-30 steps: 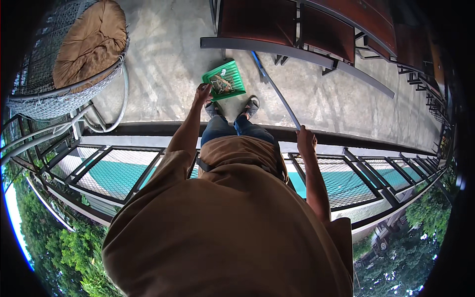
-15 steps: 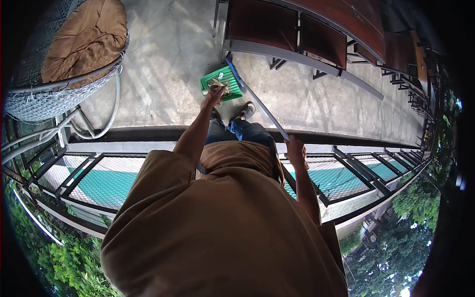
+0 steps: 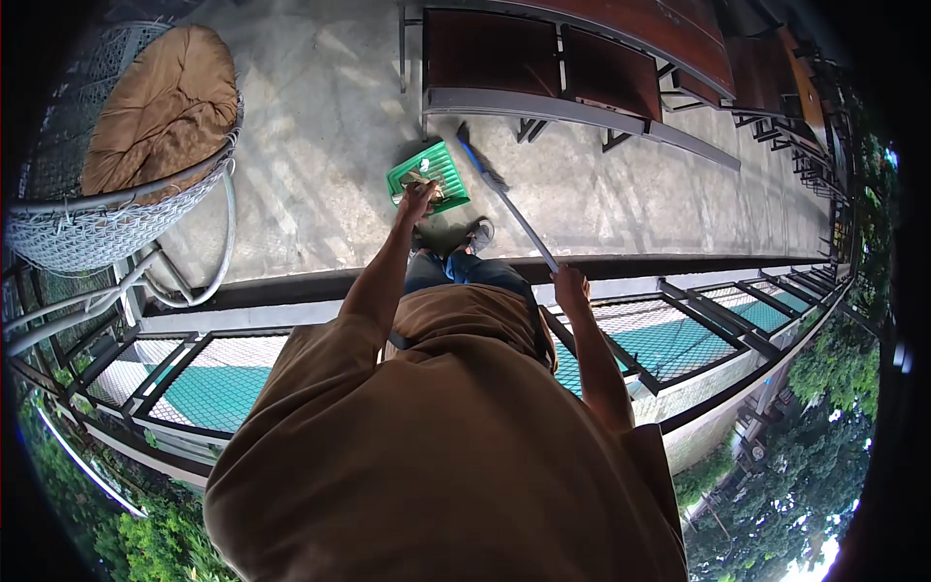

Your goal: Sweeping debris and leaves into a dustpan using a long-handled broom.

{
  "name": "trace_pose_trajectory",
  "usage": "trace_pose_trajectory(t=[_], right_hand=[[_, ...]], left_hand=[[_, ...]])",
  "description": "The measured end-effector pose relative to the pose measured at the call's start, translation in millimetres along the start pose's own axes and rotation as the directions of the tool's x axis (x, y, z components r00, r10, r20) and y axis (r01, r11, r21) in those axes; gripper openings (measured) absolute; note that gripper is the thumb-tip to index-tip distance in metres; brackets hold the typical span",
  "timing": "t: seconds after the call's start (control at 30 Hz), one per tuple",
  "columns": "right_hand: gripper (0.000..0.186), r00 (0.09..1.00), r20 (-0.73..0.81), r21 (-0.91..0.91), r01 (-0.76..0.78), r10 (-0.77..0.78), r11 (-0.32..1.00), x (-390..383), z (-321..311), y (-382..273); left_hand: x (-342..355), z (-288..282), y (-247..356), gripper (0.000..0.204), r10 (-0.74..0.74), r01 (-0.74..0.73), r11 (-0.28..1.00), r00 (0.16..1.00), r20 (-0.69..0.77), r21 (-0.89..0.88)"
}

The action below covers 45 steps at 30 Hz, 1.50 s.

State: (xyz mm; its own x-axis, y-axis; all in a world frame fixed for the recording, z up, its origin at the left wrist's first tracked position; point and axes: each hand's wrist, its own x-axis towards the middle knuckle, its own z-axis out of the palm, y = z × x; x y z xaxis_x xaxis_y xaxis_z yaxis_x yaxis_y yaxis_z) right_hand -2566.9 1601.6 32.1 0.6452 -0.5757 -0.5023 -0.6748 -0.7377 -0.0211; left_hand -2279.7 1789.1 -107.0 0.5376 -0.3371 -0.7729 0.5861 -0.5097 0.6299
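right hand [image 3: 570, 285] gripping the broom [image 3: 527, 229] | its long axis runs diagonal, blue head [image 3: 471, 151] pointing up-left, just right of the green dustpan [image 3: 443, 167] on the floor [image 3: 315, 145] | left hand [image 3: 417, 200] over the dustpan, honestly can't tell if it's holding anything

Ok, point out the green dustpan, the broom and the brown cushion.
Green dustpan [image 3: 448, 170], head view: on its bare ribbed bed.
Broom [image 3: 525, 225], head view: on its grey handle.
Brown cushion [image 3: 167, 112], head view: on its middle.

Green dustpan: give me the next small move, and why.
Perhaps hold the broom clear of the green dustpan: the left hand is down at the litter in it, while the right hand grips the broom close beside it.
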Motion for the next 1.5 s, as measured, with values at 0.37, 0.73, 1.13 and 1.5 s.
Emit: trace_pose_trajectory(t=[0.37,0.73,1.13,1.5], right_hand=[[0.028,0.840,0.456,0.582,-0.532,0.294,0.615,-67.7,2.6,52.9],[0.035,0.846,0.462,0.869,-0.371,0.267,-0.327,-37.1,70.1,122.1],[0.039,0.823,0.365,0.843,-0.093,0.436,-0.530,24.8,32.1,296.6],[0.033,0.768,0.495,0.787,-0.198,0.407,-0.584,94.4,1.3,398.8]], left_hand=[[-11.2,-11.2,6.5,0.044,-0.069,0.066,0.991,0.997,-0.024,-0.114],[-63.8,-11.8,-8.6,0.027,-0.018,-0.005,0.907,0.999,-0.050,-0.422],[-91.0,40.5,-20.9,0.040,0.057,-0.116,0.732,0.992,-0.109,-0.671],[-109.7,163.0,33.7,0.028,-0.007,-0.121,0.754,0.981,-0.191,-0.646]])
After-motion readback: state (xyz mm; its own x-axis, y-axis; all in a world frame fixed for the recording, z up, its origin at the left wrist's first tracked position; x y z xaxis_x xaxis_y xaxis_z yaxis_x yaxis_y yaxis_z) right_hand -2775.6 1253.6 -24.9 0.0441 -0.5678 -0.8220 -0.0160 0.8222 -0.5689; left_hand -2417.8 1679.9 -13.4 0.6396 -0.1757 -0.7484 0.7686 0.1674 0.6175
